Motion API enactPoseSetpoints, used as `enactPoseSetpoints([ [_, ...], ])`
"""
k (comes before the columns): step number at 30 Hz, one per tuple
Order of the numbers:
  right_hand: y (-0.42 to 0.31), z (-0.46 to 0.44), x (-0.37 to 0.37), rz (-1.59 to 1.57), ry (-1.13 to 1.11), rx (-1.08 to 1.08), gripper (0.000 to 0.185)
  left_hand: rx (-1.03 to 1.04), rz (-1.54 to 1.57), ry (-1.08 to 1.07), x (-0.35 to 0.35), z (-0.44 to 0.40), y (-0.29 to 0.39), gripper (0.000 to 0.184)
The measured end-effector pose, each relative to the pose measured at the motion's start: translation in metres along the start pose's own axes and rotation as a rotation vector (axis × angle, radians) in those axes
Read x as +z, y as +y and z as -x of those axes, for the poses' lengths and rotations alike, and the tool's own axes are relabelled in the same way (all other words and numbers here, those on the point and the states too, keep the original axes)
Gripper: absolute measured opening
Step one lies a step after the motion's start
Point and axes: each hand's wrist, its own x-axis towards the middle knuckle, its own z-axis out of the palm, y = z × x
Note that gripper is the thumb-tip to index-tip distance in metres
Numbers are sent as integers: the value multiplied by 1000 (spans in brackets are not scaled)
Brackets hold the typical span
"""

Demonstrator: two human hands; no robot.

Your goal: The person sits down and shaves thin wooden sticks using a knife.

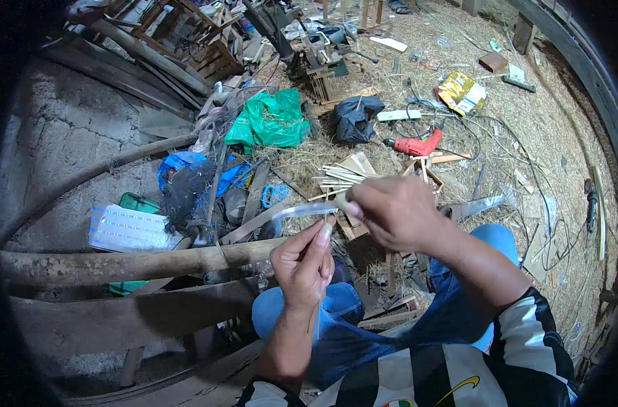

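Observation:
My left hand (305,264) is closed, thumb and fingertips pinching a thin stick (317,319) whose lower end hangs below the fist. Just above and to the right, my right hand (397,214) is closed on a knife with a pale handle. Its long shiny blade (298,211) points left, across and just above the left fingertips. Whether the blade touches the stick cannot be made out. A bundle of thin wooden strips (346,175) lies on the straw behind the hands.
A wooden pole (139,264) runs across the left. Beyond lie a green bag (271,121), a black bag (357,115) and a red drill (417,144) with its cable. A saw blade (482,206) lies near the right knee. Wooden frames stand at the back left.

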Motion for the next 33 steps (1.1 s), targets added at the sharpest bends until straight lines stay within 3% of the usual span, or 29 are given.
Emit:
enactPoseSetpoints([
  [9,7,3,7,8,2,15,23,-51,2,43,4,1,-1,21],
  [13,11,0,-3,94,-50,123,20,-65,-47,75,9,-6,-3,20],
  [15,8,4,0,42,-41,45,17,-32,-51,-4,9,-5,-3,20],
  [17,27,3,1,131,122,166,15,-24,-30,-5,9,-3,-3,20],
  [19,44,-1,-21,152,90,280,19,-13,-9,-13,9,-3,-4,20],
  [23,42,10,-29,81,144,283,22,-36,32,-9,13,-5,-5,20],
  [33,3,15,-3,7,-13,94,19,-27,-10,11,10,-7,-14,21],
])
